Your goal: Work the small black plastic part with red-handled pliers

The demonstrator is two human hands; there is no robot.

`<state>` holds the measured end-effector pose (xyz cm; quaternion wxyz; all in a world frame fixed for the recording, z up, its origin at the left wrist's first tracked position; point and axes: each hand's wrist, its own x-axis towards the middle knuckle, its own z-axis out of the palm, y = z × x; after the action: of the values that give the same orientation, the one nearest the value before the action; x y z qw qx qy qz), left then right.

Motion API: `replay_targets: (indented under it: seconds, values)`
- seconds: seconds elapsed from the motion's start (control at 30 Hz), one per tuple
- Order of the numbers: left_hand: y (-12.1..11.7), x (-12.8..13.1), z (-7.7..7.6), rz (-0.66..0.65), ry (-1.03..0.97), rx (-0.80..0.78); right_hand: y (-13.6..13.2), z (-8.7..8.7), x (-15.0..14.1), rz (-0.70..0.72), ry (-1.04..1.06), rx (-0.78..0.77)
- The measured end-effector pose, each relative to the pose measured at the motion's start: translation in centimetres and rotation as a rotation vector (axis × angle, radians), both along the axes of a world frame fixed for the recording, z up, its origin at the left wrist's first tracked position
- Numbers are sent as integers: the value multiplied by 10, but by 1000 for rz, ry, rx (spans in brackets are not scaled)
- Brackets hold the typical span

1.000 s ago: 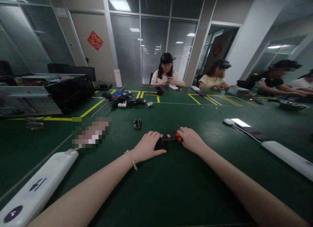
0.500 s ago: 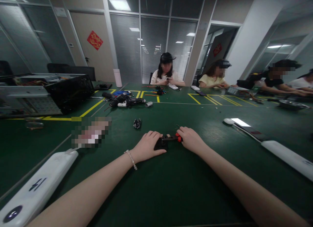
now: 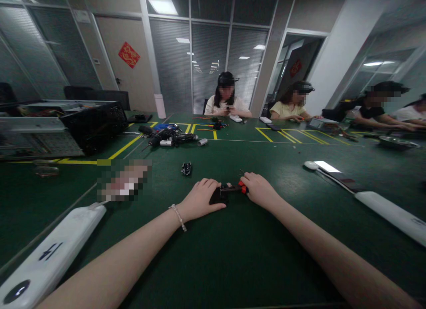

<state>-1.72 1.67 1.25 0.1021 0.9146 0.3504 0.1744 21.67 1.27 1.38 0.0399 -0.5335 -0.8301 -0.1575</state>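
Observation:
My left hand (image 3: 201, 197) is closed around a small black block-like part (image 3: 217, 196) on the green table, its thumb lying along the near side. What kind of part it is does not show. My right hand (image 3: 258, 190) grips the red handles of a pair of pliers (image 3: 233, 189), whose dark jaws point left and reach the black part. Whether the jaws bite on it is too small to tell. A thin dark wire end (image 3: 242, 172) sticks up by the right fingers. Beyond my left hand sits a small black and silver component (image 3: 187, 168).
An opened computer case (image 3: 96, 127) stands at the left. Behind the component lies a pile of black tools and parts (image 3: 169, 135). White long-bodied devices flank my arms, one at left (image 3: 53, 255) and one at right (image 3: 391, 215). Several people sit along the far side.
Hands and pliers stay in nearly the same place; the plier jaws shift very slightly at the black part. Across the table, a person's hands have lowered a little.

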Motion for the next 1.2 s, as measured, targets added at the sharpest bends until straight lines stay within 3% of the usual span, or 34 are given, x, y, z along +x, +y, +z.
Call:
replay_targets:
  seconds: [1.2]
  values:
    - [-1, 0, 1, -1, -14, 2, 1, 0, 1, 7, 4, 1]
